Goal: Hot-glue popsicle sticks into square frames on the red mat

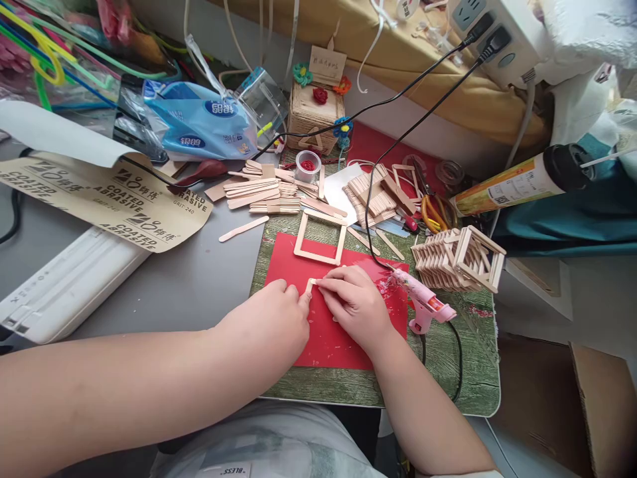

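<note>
Gripping a pale wooden stick (309,288) over the red sheet (343,342), the left hand (276,325) has its grip closed at the near part, while the right hand (355,302) pinches at the far tip; whether a second small piece sits between those fingertips I cannot tell. The stick's short visible length points at the far edge of the green tabletop (448,358), its long axis leaning slightly right; the rest is hidden by the left hand. Just beyond, a square frame (321,258) of sticks overlaps the sheet's far edge, its sides a little askew. Along the sheet's right edge lies a pink glue gun (421,299), nozzle towards the far left, and near the tabletop's right edge is a stack of frames (448,259). Loose sticks (256,192) crowd the far left corner. Adjoining on the left, a grey tabletop (184,285) bears sandpaper (149,216) and a blue packet (199,123). Beyond hangs yellowish cloth (408,46); an open cardboard box (604,398) is at the right.
</note>
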### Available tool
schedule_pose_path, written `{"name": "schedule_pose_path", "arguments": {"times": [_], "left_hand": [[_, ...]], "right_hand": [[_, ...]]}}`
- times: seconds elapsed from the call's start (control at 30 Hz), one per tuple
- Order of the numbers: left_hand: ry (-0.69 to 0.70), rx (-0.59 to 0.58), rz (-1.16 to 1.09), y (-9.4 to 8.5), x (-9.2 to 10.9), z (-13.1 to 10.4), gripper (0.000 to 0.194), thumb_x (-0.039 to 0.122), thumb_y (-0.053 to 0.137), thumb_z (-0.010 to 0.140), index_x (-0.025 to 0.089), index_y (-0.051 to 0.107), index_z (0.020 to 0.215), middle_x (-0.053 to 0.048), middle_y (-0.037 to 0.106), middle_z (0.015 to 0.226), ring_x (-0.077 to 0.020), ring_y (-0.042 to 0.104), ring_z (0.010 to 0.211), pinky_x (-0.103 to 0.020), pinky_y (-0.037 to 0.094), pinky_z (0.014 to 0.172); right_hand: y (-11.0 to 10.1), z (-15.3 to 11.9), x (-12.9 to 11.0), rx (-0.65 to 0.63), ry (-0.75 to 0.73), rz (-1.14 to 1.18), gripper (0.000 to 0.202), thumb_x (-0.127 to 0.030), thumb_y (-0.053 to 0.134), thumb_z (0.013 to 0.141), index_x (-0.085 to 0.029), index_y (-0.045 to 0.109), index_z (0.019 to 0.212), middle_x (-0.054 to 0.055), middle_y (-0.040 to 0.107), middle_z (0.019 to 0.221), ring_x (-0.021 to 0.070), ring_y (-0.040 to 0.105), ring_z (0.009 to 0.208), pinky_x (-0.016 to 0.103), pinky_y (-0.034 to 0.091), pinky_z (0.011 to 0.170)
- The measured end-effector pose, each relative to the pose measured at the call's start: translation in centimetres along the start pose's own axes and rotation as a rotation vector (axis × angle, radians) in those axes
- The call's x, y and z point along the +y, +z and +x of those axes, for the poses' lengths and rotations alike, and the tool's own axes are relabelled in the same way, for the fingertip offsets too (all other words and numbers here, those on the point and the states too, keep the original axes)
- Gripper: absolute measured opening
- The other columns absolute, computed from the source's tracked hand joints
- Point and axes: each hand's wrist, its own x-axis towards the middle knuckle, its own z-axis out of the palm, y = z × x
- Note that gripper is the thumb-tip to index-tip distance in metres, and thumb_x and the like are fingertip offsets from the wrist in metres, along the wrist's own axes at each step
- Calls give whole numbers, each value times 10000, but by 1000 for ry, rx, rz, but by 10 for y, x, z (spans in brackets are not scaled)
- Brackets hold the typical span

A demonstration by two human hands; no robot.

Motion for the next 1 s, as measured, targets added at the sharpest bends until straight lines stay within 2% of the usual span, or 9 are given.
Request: {"name": "schedule_pose_path", "arguments": {"times": [0.7,1.0], "left_hand": [[-8,21,-4,1,1,1,500,308,818,808,177,791,1289,-242,625,1512,-321,687,1037,-405,439,811],[-20,22,-7,6,1,1,528,322,829,785,197,791,1296,-228,612,1536,-346,668,1128,-423,450,866]], "right_hand": [[4,1,0,-18,11,-21,219,-163,598,1040,-254,763,1152,91,716,1057,248,649,987,449,563,892],[5,0,0,-26,3,-40,226,-154,594,1041,-246,764,1158,95,712,1052,248,626,982,447,557,877]]}}
